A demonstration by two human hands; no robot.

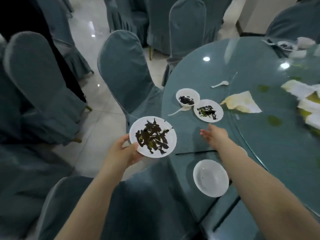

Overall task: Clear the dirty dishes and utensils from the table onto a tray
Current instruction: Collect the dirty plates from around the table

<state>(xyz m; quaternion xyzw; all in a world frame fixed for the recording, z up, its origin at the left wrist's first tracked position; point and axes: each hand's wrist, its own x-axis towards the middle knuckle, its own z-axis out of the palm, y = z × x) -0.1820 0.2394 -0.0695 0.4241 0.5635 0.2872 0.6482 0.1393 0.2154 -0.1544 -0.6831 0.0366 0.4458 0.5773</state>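
Left hand (pixel 121 153) holds a plate (pixel 153 137) off the table (pixel 242 135) edge, left of it; right hand (pixel 215 135) hovers over the table, just before a second plate (pixel 208 110). Bowl (pixel 187 97) behind-left of that plate, touching; spoon (pixel 178 111) beside the bowl. Chopsticks (pixel 195 152) under right forearm, empty bowl (pixel 210 178) nearest, napkin (pixel 242 104) right, second spoon (pixel 220 84) behind.

Table (pixel 199 80) top glossy glass, reflective; chair covers (pixel 124 70) matt cloth; plates (pixel 153 137) smooth white; napkins (pixel 242 103) crumpled paper.

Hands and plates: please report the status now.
Left hand holds dirty plate off the table. Right hand open, reaching toward second plate. Nothing between them.
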